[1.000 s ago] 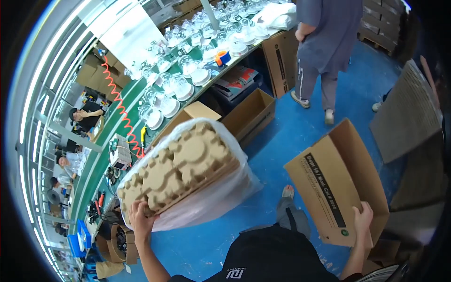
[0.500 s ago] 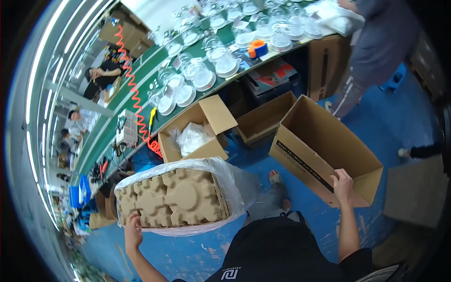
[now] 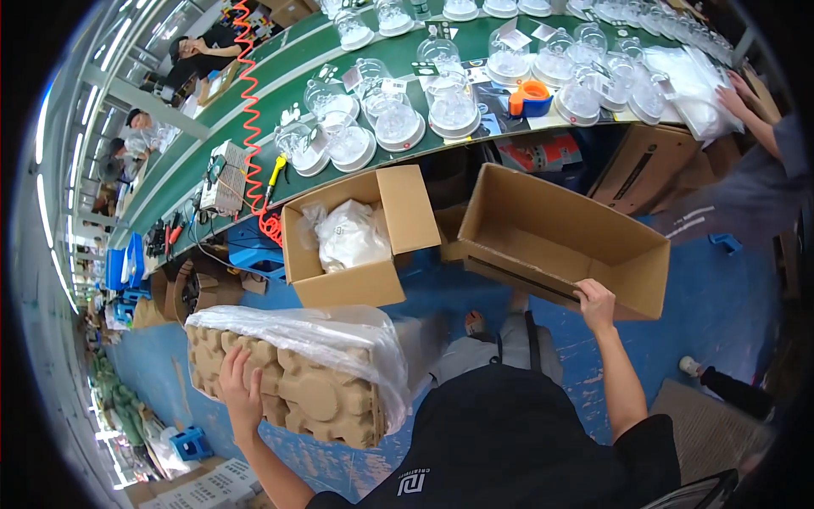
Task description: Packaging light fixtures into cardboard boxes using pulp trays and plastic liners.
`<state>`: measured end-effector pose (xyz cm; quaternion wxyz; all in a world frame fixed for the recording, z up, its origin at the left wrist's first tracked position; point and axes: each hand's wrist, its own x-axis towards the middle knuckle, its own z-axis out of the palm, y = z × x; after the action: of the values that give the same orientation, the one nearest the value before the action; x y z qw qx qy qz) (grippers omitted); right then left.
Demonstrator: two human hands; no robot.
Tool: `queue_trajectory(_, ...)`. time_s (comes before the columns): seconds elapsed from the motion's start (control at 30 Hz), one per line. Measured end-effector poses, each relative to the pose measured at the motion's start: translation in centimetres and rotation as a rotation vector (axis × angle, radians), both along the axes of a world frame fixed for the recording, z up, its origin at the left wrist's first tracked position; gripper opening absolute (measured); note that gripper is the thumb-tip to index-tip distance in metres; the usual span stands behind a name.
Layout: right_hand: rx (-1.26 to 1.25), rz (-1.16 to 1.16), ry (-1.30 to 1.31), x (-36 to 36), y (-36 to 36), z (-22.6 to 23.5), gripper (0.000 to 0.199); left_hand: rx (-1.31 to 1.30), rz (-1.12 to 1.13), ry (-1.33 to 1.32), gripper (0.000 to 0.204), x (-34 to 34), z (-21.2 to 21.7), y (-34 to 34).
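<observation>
A stack of brown moulded pulp trays, partly wrapped in clear plastic film, is at the left front. My left hand lies against the face of the trays with its fingers stretched out. On the right, an open, empty cardboard box is tilted with its mouth up. The fingers of my right hand are hooked over its near rim, closed on the cardboard. Between the two and farther off stands another open carton with a white plastic bag inside.
Beyond runs a green workbench bearing many clear domed items, an orange-and-blue tape dispenser and a red coiled hose. A co-worker's arm reaches over white bags at far right. Flat cardboard lies at lower right.
The view has turned and the bench fills more of it. The plastic film now covers the trays' upper edge. My right hand keeps hold of the box, whose mouth now faces more upward.
</observation>
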<state>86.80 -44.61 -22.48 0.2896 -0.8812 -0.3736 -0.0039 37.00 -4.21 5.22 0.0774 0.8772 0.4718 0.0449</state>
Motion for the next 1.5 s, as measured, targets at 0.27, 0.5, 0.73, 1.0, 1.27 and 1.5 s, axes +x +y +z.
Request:
queue_trajectory(0.27, -0.030, 0.306, -0.025, 8.9, 8.2, -10.5, 0.010, 0.226, 0.874, -0.087, 0.073, -10.2, -7.5, -3.0)
queue_trajectory(0.5, -0.342, 0.501, 0.023, 12.7, 15.6, -8.0, 0.054, -0.333, 1.400, -0.744, 0.073, -6.7, -9.3, -6.4)
queue_trajectory(0.73, -0.050, 0.742, 0.323, 9.4, 23.2, 3.9, 0.045, -0.079, 1.134, -0.918, 0.056, -7.9, -12.2, -8.4)
queue_trajectory(1.0, 0.358, 1.823, 0.150, -18.2, 37.2, 21.5, 0.052, -0.011, 1.176, -0.948, 0.047, -7.3, -10.4, -8.6)
queue_trajectory(1.27, 0.185, 2.143, -0.255, -31.3, 33.8, 21.8, 0.091, 0.040, 1.167, -1.151, 0.033, -6.6, -10.6, -8.5)
queue_trajectory(1.5, 0.352, 2.190, -0.467, -32.1, 30.5, 20.1, 0.047, -0.082, 1.206, -1.237, 0.041, -7.4, -9.9, -7.9)
